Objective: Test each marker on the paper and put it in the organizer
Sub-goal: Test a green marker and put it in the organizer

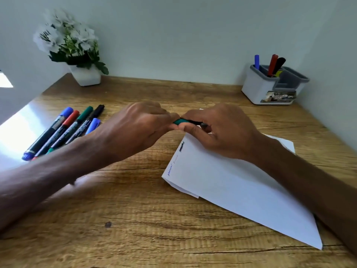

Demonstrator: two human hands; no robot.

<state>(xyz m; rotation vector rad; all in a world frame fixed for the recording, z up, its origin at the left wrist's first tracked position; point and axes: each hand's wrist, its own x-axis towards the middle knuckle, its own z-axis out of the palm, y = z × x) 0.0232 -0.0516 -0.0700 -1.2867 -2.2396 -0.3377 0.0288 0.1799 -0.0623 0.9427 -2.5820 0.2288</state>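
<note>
Green marker [180,121] held level between both hands.
Left hand [135,122] pinches its green end; right hand [218,130] curls round the barrel.

The marker [180,121] over the paper's far corner had a green cap and a black barrel. The paper [231,180] was white, with a blue squiggle [170,170], a very faint one and a black one [181,147]. The row of markers [63,130] had dark barrels with pale print and blue, red, green, black and blue caps. The organizer [258,89] was white with a grey rim and held blue [256,61], red [272,64] and black [279,64] markers. The table [135,219] was brown with wood grain. The pot [87,77] was white, the flowers [63,33] white above green leaves.
</note>
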